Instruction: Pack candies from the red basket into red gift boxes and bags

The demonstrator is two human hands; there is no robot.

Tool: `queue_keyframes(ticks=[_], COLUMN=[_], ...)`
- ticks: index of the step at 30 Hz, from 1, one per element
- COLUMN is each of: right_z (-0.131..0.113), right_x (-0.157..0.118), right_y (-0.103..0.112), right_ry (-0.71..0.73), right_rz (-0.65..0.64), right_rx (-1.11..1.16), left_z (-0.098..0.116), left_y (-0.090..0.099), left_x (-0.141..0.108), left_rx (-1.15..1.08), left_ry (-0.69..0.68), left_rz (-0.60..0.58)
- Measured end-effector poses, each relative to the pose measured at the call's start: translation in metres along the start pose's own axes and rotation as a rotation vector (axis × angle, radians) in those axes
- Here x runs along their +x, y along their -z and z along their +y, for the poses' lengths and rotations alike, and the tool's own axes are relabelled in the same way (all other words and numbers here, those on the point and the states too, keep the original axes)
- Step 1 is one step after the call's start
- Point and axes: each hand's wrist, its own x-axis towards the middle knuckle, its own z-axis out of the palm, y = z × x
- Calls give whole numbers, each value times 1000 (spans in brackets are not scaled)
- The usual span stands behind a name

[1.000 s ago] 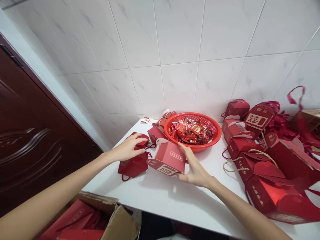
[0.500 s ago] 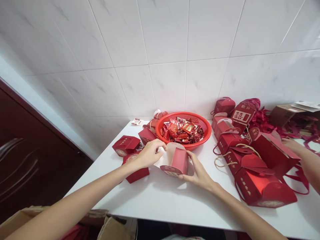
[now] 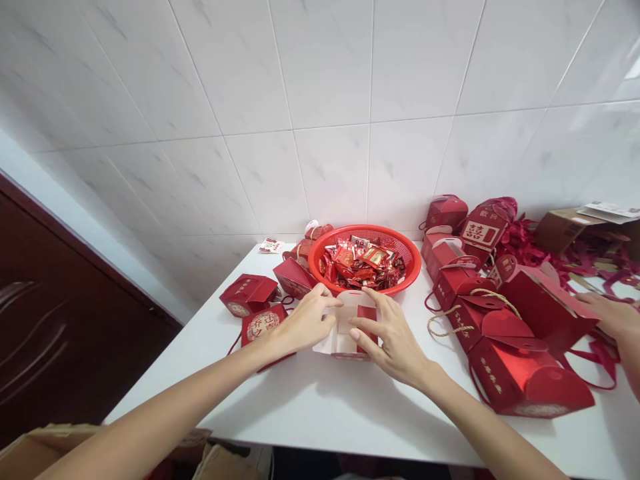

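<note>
Both my hands grip a half-folded card gift box (image 3: 346,327), white on the inside with a red panel showing. My left hand (image 3: 310,320) pinches its left side, and my right hand (image 3: 387,333) presses its right side with spread fingers. Just behind the box stands a red plastic basket (image 3: 314,261) heaped with red-wrapped sweets (image 3: 363,261). To the left of my left hand lie a folded red box (image 3: 249,295) and a flat red card (image 3: 260,325). Another person's hand (image 3: 613,317) rests on the far right among the red boxes.
Assembled red boxes with rope handles (image 3: 500,333) crowd the white table (image 3: 200,373) on the right. A cardboard carton (image 3: 563,230) stands behind them, another box (image 3: 45,453) sits below the near left edge, and tiled wall and a dark door border the table.
My left hand has left the small red box and now holds the card box with my right. The card box is more unfolded, showing more white, and the view has swung right since the oldest frame.
</note>
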Motion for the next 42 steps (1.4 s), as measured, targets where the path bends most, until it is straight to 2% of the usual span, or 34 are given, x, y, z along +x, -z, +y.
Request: queue_keyframes(ticks=[4, 9, 15, 19, 23, 26, 30, 33, 37, 40, 42], right_z=[-2, 14, 27, 31, 36, 35, 34, 33, 26, 23, 28], right_x=[3, -4, -24, -23, -14, -8, -4, 0, 14, 36, 54], right_y=[11, 32, 29, 25, 23, 22, 20, 23, 41, 59, 66], right_ry=[-117, -249, -390, -405, -427, -434, -406, -387, -396, -428, -429], right_rz=[-107, -102, -202, -237, -282, -324, -359, -396, -423, -373, -293], right_rx=[82, 122, 100, 249, 368, 375, 356, 271, -91, -245, -265], left_z=[-4, -7, -10, -12, -14, -14, -13, -12, -8, -6, -5], left_y=[-2, 1, -2, -6, -7, -7, -5, -5, -6, -2, 6], left_x=[-1, -2, -12, -21, -26, -29, -37, -38, -31, -24, -18], left_rx=[-32, 3, -149, -348, -713, -968, -1086, -1077, -975, -753, -512], left_ry=[-11, 64, 187, 303, 516, 665, 749, 739, 613, 515, 387], left_rz=[-38, -117, -114, -129, -205, -155, -200, -215, -144, -215, -216])
